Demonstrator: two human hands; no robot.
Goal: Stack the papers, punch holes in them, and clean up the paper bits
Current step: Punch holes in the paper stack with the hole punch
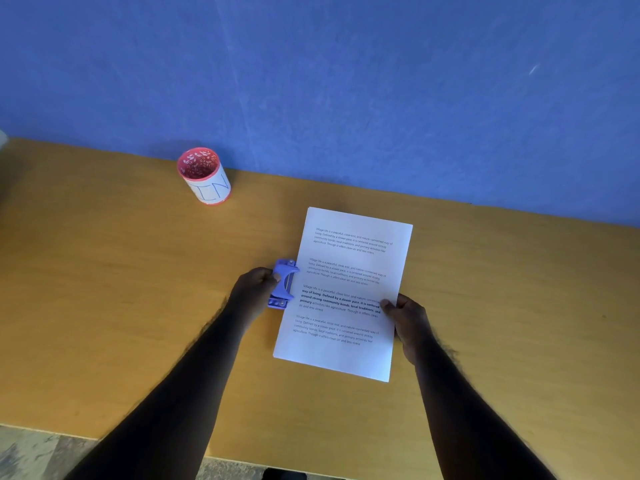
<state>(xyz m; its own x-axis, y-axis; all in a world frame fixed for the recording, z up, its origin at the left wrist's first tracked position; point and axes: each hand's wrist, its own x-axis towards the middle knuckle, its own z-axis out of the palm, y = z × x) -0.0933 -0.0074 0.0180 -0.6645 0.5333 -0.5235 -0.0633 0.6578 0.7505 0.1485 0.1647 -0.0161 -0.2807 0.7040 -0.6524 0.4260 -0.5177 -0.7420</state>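
Wooden desk (pixel 104 289), printed white papers (pixel 346 296)

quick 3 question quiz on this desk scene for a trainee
1. True or false: the left hand is on the hole punch.
2. Which edge of the paper stack does the right hand grip? A) near B) right C) far
3. What stands on the table by the blue wall?

Key: 1 true; 2 B; 3 the red and white cup.

Two bare forearms, seemingly sleeveless, no jewellery.
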